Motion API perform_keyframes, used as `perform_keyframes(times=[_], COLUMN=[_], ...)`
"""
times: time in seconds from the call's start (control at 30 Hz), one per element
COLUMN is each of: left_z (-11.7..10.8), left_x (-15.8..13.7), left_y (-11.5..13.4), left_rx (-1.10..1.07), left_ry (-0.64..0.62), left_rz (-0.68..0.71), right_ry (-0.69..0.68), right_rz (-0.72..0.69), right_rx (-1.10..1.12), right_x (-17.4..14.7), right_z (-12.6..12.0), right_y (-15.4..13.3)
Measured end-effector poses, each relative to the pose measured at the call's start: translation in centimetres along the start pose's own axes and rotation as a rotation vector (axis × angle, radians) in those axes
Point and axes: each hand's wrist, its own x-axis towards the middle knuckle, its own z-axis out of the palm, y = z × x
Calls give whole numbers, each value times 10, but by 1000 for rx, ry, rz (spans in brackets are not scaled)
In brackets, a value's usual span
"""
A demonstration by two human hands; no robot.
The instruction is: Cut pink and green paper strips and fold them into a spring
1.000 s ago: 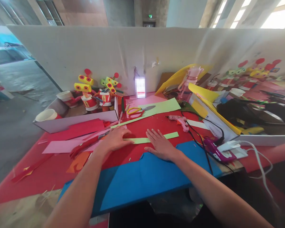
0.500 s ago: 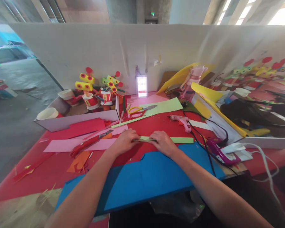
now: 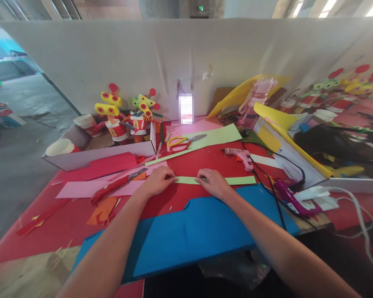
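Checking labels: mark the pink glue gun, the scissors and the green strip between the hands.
Pink glue gun (image 3: 241,154), head view: on its body.
Scissors (image 3: 197,138), head view: on the blades.
Green strip (image 3: 186,180), head view: on its bare middle stretch.

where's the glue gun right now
In the head view, the glue gun lies right of centre, beyond the right hand and just left of the white strip.

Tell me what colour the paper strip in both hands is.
The paper strip is light green, seen best in the head view.
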Motion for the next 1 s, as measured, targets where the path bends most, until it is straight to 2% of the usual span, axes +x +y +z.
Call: perform_keyframes(times=[0.3, 0.5, 0.73, 1.0], left_z=[3, 0, 3, -1], left_x=[4, 4, 6, 8], left_y=[4, 2, 8, 17], left_rx=[67, 91, 202, 264], left_ry=[18, -26, -46, -105], left_rz=[-187, -196, -215, -228], right_ry=[50, 70, 73, 88], right_rz=[86, 43, 78, 54], right_rx=[9, 39, 19, -8], right_x=[0, -1, -1, 0], right_z=[7, 7, 8, 9], right_y=[1, 3, 0, 1])
